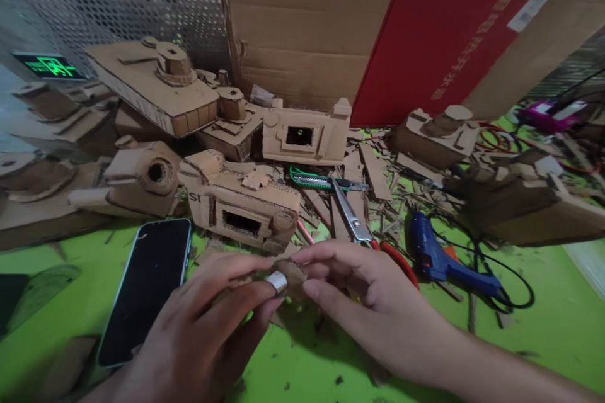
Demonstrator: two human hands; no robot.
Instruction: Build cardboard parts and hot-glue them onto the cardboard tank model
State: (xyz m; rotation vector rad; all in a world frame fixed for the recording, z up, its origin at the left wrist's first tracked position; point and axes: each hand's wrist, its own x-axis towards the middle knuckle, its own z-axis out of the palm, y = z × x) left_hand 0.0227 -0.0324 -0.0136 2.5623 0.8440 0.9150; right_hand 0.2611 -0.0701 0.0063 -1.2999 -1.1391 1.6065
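Low over the green table, my left hand [215,315] and my right hand [362,299] hold a small rounded cardboard piece [297,280] between them. Its far edge is partly covered by my fingers. A silvery band or cap [277,282] sits at the tip of a left finger; whether it is worn or held I cannot tell. Just beyond my hands stands a cardboard camera model [246,201] with a rectangular opening. Red-handled scissors [352,217] lie past my right hand, their blades touching a green utility knife [321,181]. A phone [146,283] with a dark screen lies left of my left hand.
A blue glue gun [442,258] with a black cord lies at the right. Behind stand another cardboard camera model [307,135] and several cardboard tank-like models [151,85]. Cardboard scraps [378,170] litter the table. Large cardboard and red panels [425,31] rise at the back.
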